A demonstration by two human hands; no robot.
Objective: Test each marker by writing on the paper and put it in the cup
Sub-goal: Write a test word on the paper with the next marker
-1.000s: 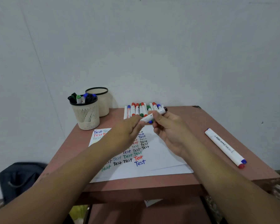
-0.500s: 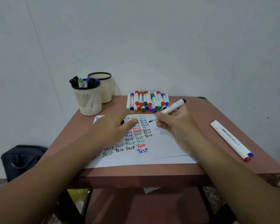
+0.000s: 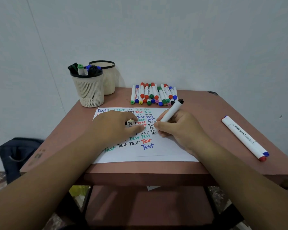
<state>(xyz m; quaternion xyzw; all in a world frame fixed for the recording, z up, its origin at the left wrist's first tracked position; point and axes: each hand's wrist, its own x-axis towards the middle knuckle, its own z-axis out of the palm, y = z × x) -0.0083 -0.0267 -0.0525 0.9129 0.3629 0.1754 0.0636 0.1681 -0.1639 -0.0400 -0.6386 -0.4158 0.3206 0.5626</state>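
A white paper [image 3: 165,151] covered with coloured "Test" words lies on the brown table [image 3: 198,100]. My right hand [image 3: 178,128] grips an uncapped white marker [image 3: 170,113], its black tip touching the paper beside the written rows. My left hand [image 3: 113,128] rests on the paper's left part, and a small black cap [image 3: 126,123] shows pinched between its thumb and fingers. A mesh cup [image 3: 88,90] holding several markers stands at the back left. A pile of capped markers [image 3: 154,94] lies at the back middle.
A second cup [image 3: 109,77] stands behind the first, against the wall. Two long white markers [image 3: 243,136] with red and blue ends lie at the table's right. A dark bag [image 3: 15,153] sits on the floor to the left. A lower shelf [image 3: 148,205] shows under the table.
The cap came off the marker. My right hand turned the marker and lowered its tip onto the paper. My left hand dropped onto the paper with the cap.
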